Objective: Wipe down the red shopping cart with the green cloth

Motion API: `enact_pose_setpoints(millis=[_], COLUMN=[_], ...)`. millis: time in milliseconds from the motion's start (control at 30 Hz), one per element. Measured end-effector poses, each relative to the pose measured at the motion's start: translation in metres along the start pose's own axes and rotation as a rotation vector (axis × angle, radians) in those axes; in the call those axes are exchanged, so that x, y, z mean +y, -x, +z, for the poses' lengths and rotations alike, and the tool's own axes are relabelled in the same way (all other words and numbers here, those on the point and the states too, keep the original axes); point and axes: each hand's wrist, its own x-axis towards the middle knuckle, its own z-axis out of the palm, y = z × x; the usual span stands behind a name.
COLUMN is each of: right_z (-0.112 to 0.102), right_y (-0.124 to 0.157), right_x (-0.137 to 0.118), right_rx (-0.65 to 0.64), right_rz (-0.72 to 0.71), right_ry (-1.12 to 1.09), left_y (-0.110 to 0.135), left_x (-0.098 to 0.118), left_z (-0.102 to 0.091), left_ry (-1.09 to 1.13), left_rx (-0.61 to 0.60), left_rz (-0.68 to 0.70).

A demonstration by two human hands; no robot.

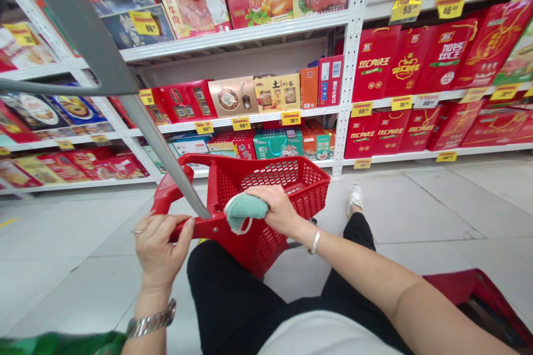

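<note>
My left hand (160, 247), with a metal watch at the wrist, is closed around the red plastic frame of a shopping cart (245, 244). In my right hand (280, 208) is a folded teal cloth (247, 211) with a white edge and a small white loop. The cloth is against or just over the cart's top rim; I cannot tell whether it touches. A grey metal handle post (166, 158) rises from the cart beside my left hand toward the upper left. The visible part of the basket's inside shows no goods.
White shelves (241, 39) with boxed foods and yellow price tags stand ahead. Red gift bags (408, 66) fill the right shelves. A dark red open container (470, 283) is at the lower right. Green fabric (62, 344) shows at the lower left. Grey floor tiles (416, 199) lie below.
</note>
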Motion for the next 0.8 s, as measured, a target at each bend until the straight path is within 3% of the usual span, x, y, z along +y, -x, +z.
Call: enact_pose_setpoints(millis=[133,267,500,800], right_z=[0.021,0.030,0.026,-0.002], right_y=[-0.006,0.000,0.017,0.056], right_x=[-0.029,-0.028,0.014,0.085], right_rx=[-0.099,-0.163,-0.077,0.028], right_rz=[-0.055,-0.126,-0.107,-0.066], right_ry=[0.013,0.157,0.252,0.421], left_y=[0.002,0.003,0.003,0.002], left_x=[0.002,0.004,0.005,0.004], left_z=[-0.002,-0.001,-0.002,0.000], left_ry=[-0.008,-0.010,-0.010,-0.002], left_rx=[-0.009,-0.002,-0.011,0.006], left_rz=[-0.001,-0.016,-0.037,-0.034])
